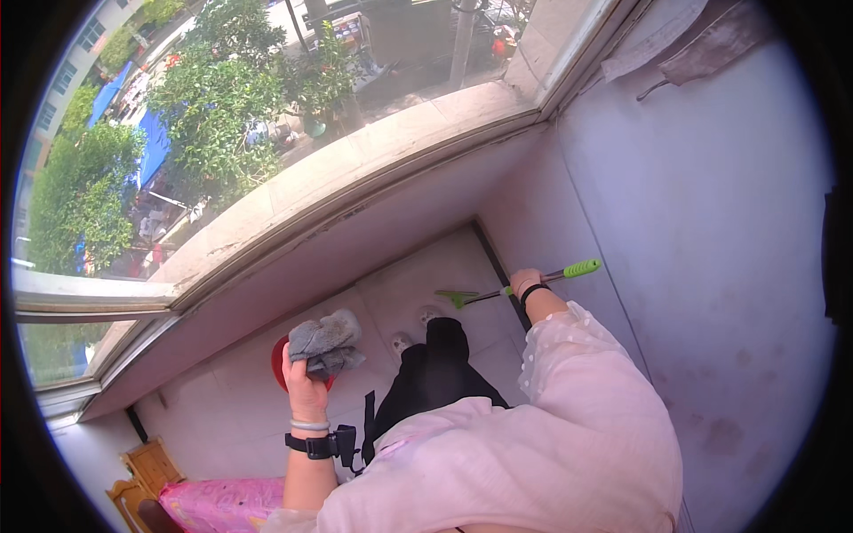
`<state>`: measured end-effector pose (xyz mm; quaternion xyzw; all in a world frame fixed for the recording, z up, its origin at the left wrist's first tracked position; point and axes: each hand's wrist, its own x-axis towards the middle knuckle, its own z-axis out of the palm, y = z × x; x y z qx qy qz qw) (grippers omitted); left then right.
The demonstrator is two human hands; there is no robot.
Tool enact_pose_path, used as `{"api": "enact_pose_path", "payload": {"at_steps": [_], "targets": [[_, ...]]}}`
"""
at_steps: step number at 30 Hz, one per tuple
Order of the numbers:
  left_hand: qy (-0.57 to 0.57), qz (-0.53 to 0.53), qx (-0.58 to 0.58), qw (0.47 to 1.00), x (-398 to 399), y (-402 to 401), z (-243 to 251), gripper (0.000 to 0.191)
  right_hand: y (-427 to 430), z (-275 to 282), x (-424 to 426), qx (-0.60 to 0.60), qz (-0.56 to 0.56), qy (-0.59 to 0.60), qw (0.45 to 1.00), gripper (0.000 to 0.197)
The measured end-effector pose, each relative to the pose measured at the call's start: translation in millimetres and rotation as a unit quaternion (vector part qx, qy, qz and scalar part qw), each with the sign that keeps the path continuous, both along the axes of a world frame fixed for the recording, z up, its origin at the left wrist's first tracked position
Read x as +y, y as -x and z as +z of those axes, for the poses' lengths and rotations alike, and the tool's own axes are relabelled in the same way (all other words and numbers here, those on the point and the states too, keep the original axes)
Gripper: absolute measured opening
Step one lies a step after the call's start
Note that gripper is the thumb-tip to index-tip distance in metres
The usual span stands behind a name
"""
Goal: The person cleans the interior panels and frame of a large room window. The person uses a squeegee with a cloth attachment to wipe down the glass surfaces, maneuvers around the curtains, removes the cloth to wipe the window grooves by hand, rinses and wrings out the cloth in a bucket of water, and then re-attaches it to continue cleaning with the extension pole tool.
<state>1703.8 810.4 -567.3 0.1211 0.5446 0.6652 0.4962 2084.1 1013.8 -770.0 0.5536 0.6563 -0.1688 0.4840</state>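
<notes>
My left hand (304, 386) grips a bunched grey cloth (326, 340), held above a red basin (278, 365) that is partly hidden behind the hand and cloth. On the right, my right hand (526, 281) is closed around the shaft of a window squeegee (490, 296). Its ribbed green grip points up and right towards the wall, and its green head points left, over the floor near my shoes. Both the cloth and the squeegee are apart from the window glass.
A large window (400, 60) with a tiled outer sill (360, 150) spans the upper left. The plain wall (700, 200) stands at right, with hanging cloth at its top. A bed with a pink cover (226, 503) and wooden furniture (152, 461) are at the lower left.
</notes>
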Motion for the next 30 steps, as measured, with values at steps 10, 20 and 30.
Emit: {"api": "enact_pose_path", "payload": {"at_steps": [10, 20, 30], "targets": [[-0.016, -0.082, -0.047, 0.995, 99, -71, 5, 0.021, -25, 0, 41, 0.172, 0.012, -0.064, 0.983, 0.036], [-0.09, -0.294, -0.176, 0.935, 199, -166, 41, 0.044, 92, 180, 31, 0.81, -0.26, -0.318, 0.419, 0.071], [0.07, -0.292, 0.026, 0.954, 155, -118, 34, 0.033, 65, 137, 179, 0.494, -0.315, -0.647, 0.488, 0.057]]}}
